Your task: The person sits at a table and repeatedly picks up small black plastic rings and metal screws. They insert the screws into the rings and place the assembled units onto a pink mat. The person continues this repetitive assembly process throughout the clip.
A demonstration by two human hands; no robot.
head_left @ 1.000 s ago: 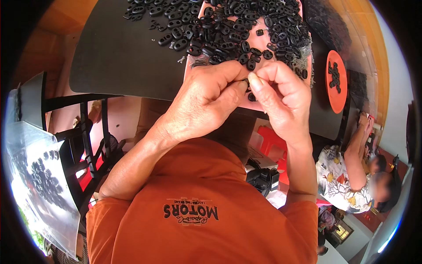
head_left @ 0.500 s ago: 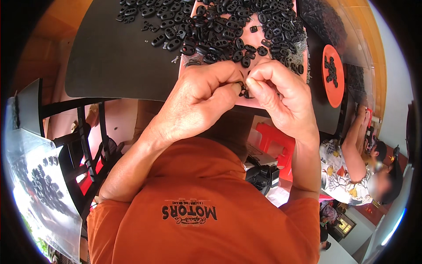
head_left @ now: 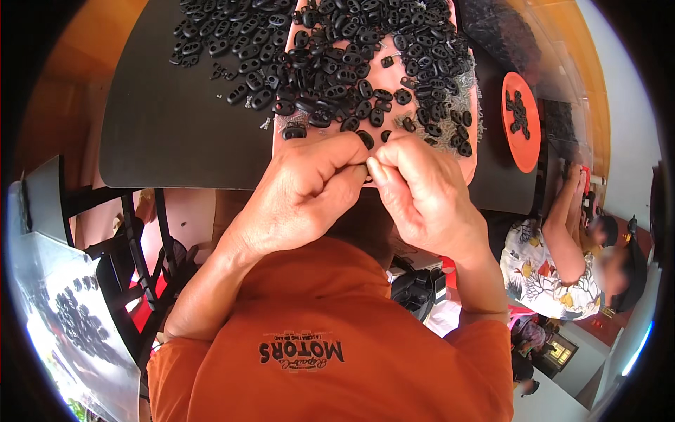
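Note:
My left hand (head_left: 306,186) and my right hand (head_left: 425,190) meet fingertip to fingertip over the near edge of a pink tray (head_left: 467,163). Both are closed in a pinch around a small black cord-lock piece, now almost wholly covered by the fingers. Just beyond the fingertips, many black two-hole cord locks (head_left: 348,74) lie heaped on the tray. Small metal springs (head_left: 465,79) are scattered along its right side, with more beneath the black pieces.
More black cord locks (head_left: 246,50) spread over the dark table (head_left: 176,137) left of the tray. To the right is an orange plate (head_left: 524,151) holding a small cluster of black pieces. Another person in a patterned shirt (head_left: 541,274) sits farther right.
Both hands have shifted slightly left and down in the picture, their fingertips drawing closer together. The black piece showing between them before is now mostly hidden. Tray and table appear lower as the view shifts.

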